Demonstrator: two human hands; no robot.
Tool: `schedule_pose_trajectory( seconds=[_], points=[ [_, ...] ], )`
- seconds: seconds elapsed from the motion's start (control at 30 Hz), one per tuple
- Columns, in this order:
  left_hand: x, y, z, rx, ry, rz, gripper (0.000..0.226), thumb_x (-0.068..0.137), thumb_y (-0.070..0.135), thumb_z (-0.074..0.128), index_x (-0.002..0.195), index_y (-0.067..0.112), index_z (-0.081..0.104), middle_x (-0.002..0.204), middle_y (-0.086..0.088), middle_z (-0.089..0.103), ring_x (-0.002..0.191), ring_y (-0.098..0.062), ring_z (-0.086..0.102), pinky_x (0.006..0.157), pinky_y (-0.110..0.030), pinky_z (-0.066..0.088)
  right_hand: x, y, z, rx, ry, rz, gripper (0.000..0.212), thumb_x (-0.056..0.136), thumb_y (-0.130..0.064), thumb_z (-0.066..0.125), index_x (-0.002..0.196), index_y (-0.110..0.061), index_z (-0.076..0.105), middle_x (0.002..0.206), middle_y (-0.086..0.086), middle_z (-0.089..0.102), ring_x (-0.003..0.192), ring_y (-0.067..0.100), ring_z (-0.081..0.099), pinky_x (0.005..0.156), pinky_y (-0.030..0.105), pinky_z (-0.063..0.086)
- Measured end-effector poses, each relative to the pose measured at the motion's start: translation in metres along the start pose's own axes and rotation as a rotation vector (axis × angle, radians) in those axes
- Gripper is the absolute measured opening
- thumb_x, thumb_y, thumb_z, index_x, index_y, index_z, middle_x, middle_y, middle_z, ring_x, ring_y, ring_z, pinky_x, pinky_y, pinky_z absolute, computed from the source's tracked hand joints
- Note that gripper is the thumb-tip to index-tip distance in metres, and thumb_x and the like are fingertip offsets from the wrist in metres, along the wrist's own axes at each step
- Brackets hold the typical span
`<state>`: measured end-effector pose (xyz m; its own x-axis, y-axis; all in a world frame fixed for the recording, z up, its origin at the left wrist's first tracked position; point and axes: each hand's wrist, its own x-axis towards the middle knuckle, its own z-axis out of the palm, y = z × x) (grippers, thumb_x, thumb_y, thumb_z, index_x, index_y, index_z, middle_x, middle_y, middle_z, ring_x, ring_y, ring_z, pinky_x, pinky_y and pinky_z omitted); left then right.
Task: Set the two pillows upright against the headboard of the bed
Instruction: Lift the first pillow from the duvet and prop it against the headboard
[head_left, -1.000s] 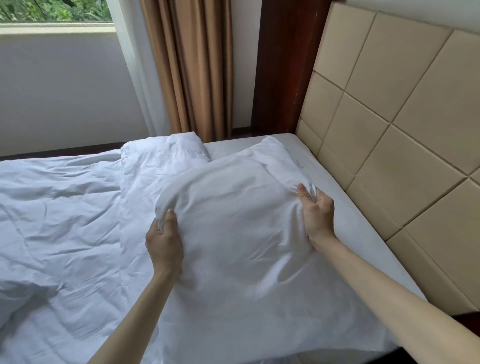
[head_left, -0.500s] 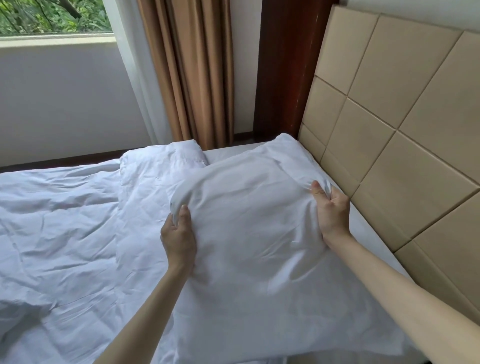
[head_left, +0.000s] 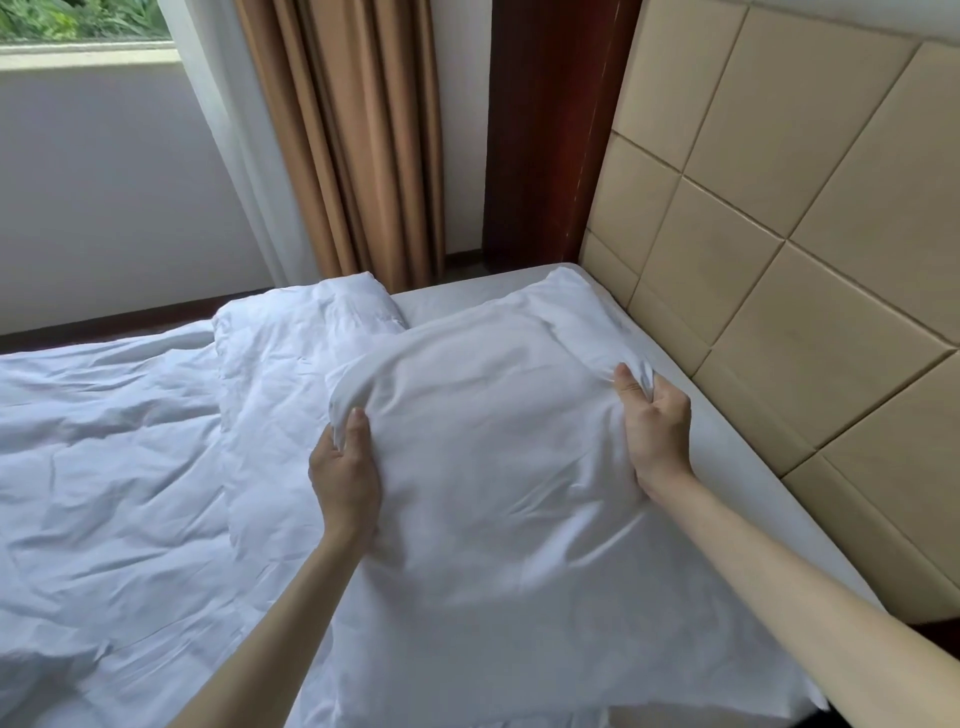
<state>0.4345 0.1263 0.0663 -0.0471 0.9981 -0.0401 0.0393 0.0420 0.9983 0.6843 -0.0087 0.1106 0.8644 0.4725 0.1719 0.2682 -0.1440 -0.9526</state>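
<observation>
A large white pillow (head_left: 493, 467) fills the middle of the head view, its far end raised off the bed. My left hand (head_left: 345, 467) is shut on its left edge, thumb on top. My right hand (head_left: 652, 421) pinches the cloth at its right edge, close to the beige padded headboard (head_left: 779, 249). The pillow's far corner lies near the headboard's lower left end. I cannot pick out a second pillow; a white folded bundle (head_left: 306, 322) lies to the left behind the held pillow.
A rumpled white duvet (head_left: 104, 467) covers the bed's left side. A bare strip of mattress sheet (head_left: 727, 467) runs along the headboard. Brown curtains (head_left: 353, 135), a dark wooden post (head_left: 545, 124) and a window wall stand beyond the bed.
Both hands have carried the pillow forward and to the right, nearer the headboard. The right hand's grip on the edge has tightened into a pinch.
</observation>
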Motion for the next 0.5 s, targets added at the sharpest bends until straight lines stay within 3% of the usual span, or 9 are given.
schedule_pose_trajectory(
  seconds=[0.1,0.3,0.5],
  points=[
    [0.004,-0.002,-0.003,0.011,-0.005,0.005,0.034,0.087,0.049,0.052,0.093,0.02,0.069,0.088,0.009,0.069,0.086,-0.01,0.064,0.08,-0.03,0.049,-0.001,0.001,0.007,-0.002,-0.005,0.0,0.051,0.089,-0.031,0.062,0.057,-0.023,0.022,0.055,-0.009,0.023,0.046,0.005,0.023,0.051,0.03,0.024],
    [0.004,0.003,0.009,0.009,-0.005,-0.004,0.021,0.087,0.046,0.052,0.079,0.033,0.067,0.086,0.012,0.069,0.083,-0.004,0.063,0.079,-0.029,0.048,0.014,0.003,0.004,-0.005,-0.014,-0.002,0.053,0.089,-0.032,0.062,0.058,-0.023,0.021,0.057,-0.005,0.022,0.053,0.013,0.022,0.054,0.031,0.023],
    [-0.006,0.003,0.04,0.036,0.014,0.034,0.032,0.089,0.045,0.051,0.091,0.019,0.068,0.087,0.006,0.069,0.089,-0.017,0.063,0.083,-0.036,0.05,0.039,0.011,-0.015,0.004,-0.021,-0.031,0.049,0.089,-0.032,0.061,0.058,-0.023,0.025,0.058,-0.006,0.026,0.056,0.014,0.027,0.056,0.032,0.027]
  ],
)
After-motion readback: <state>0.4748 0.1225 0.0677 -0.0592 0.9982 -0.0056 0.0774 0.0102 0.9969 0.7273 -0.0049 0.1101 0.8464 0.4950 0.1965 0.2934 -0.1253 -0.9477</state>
